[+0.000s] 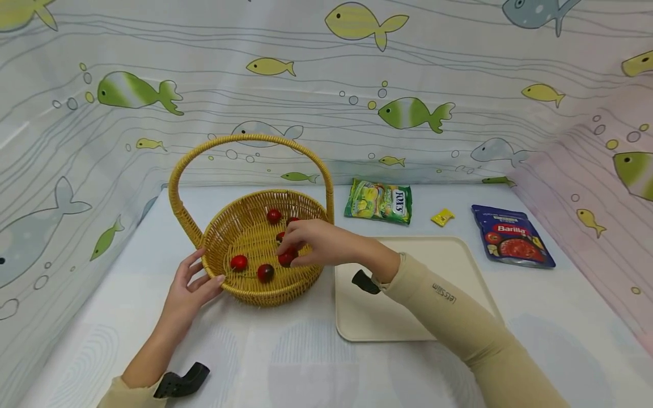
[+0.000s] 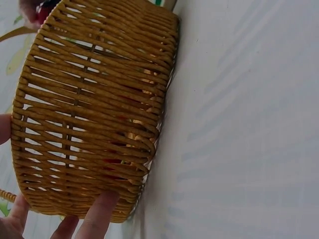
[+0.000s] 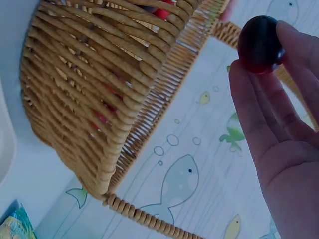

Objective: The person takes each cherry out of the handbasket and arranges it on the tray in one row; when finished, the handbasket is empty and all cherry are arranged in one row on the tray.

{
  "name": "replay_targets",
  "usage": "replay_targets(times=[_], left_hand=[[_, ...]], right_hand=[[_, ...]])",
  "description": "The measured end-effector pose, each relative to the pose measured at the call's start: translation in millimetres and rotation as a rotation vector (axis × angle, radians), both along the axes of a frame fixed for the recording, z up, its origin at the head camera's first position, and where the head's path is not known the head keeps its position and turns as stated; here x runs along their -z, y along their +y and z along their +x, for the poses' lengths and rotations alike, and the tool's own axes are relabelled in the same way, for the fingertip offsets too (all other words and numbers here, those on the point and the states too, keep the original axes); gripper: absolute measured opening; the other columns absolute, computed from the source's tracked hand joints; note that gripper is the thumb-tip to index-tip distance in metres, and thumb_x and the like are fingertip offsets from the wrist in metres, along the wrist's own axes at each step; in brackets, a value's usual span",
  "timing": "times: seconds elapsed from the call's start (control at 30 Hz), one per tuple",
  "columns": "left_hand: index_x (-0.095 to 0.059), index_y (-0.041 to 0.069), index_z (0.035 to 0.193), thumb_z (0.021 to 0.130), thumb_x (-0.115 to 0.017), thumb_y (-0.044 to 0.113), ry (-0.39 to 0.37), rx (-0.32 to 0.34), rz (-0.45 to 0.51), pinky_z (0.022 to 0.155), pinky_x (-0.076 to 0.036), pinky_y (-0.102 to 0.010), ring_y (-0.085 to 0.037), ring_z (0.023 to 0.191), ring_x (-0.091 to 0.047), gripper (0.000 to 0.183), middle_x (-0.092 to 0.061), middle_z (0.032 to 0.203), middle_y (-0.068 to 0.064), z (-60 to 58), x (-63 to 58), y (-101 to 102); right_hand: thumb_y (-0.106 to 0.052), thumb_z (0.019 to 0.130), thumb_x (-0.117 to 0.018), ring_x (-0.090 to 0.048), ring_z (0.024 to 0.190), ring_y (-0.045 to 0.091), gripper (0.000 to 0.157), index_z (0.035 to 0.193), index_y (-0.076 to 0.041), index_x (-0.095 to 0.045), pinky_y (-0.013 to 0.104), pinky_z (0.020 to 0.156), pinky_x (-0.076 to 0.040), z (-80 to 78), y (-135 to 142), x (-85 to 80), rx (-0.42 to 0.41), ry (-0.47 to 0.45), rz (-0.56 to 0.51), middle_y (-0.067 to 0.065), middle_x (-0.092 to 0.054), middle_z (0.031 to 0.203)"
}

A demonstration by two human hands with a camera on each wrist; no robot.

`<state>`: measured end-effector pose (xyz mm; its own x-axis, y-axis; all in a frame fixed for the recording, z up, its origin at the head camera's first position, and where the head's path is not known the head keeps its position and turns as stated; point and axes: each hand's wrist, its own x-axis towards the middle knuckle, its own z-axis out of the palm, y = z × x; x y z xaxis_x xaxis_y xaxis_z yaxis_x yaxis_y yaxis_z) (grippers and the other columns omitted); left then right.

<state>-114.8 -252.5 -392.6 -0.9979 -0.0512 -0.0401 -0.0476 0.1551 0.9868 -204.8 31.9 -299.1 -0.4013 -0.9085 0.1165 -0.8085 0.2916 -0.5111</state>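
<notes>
A yellow wicker basket with a tall hoop handle stands on the table. At its near-left side my left hand grips the rim, fingers spread against the woven wall and thumb at the edge. My right hand is over the right side of the basket, pinching a dark red cherry between thumb and fingertips. In the right wrist view that cherry is above the rim. Several more cherries lie in the basket, among them a bright red cherry and a darker cherry. The right hand partly hides others.
Right of the basket lies a cream tray, with my right forearm across it. Behind it are a green Fox's candy bag and a small yellow wrapped candy. A blue Barilla pouch lies far right. A fish-patterned curtain encloses the table.
</notes>
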Motion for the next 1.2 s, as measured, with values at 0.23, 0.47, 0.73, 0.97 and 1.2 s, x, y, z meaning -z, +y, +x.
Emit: replay_targets(times=[0.23,0.47,0.73,0.97,1.2], left_hand=[[-0.01,0.017,0.149,0.092,-0.059,0.017,-0.011,-0.002,-0.001,0.077,-0.051,-0.019,-0.033,0.124,-0.034,0.075,-0.015,0.146,-0.021,-0.2,-1.2,-0.3],[-0.01,0.017,0.149,0.092,-0.059,0.016,-0.008,0.003,-0.003,0.077,-0.051,-0.019,-0.03,0.123,-0.036,0.075,-0.015,0.146,-0.022,-1.0,-0.5,0.0],[-0.01,0.017,0.149,0.092,-0.059,0.016,-0.007,0.001,0.001,0.077,-0.051,-0.019,-0.024,0.121,-0.038,0.076,-0.015,0.146,-0.021,-0.6,0.7,-0.9],[-0.01,0.017,0.149,0.092,-0.06,0.015,-0.005,-0.003,-0.001,0.077,-0.051,-0.019,-0.025,0.12,-0.038,0.076,-0.016,0.146,-0.021,-0.9,1.2,0.0],[-0.011,0.018,0.149,0.092,-0.06,0.015,-0.003,-0.005,-0.003,0.076,-0.05,-0.018,-0.019,0.118,-0.04,0.076,-0.016,0.146,-0.021,-1.3,1.5,-0.4]], right_hand=[[-0.011,0.084,-0.069,-0.053,0.097,0.01,0.024,0.108,-0.01,-0.068,0.024,0.083,-0.046,7.4,19.3,3.4,0.013,0.008,-0.011,-0.001,-0.056,0.105],[-0.008,0.082,-0.071,-0.056,0.093,0.01,0.025,0.108,-0.008,-0.068,0.025,0.082,-0.048,10.8,41.9,10.7,0.055,0.013,-0.053,0.0,-0.057,0.102],[-0.006,0.082,-0.07,-0.057,0.094,0.008,0.026,0.108,-0.007,-0.067,0.019,0.082,-0.047,10.9,66.3,18.2,0.093,-0.038,-0.093,-0.001,-0.057,0.102],[-0.007,0.084,-0.069,-0.059,0.093,0.009,0.023,0.106,-0.007,-0.067,0.021,0.082,-0.048,12.7,86.1,29.6,0.128,-0.061,-0.072,0.0,-0.057,0.101],[-0.005,0.083,-0.069,-0.06,0.092,0.011,0.023,0.106,-0.007,-0.067,0.03,0.082,-0.051,13.1,108.3,44.2,0.203,-0.111,-0.043,-0.001,-0.057,0.1]])
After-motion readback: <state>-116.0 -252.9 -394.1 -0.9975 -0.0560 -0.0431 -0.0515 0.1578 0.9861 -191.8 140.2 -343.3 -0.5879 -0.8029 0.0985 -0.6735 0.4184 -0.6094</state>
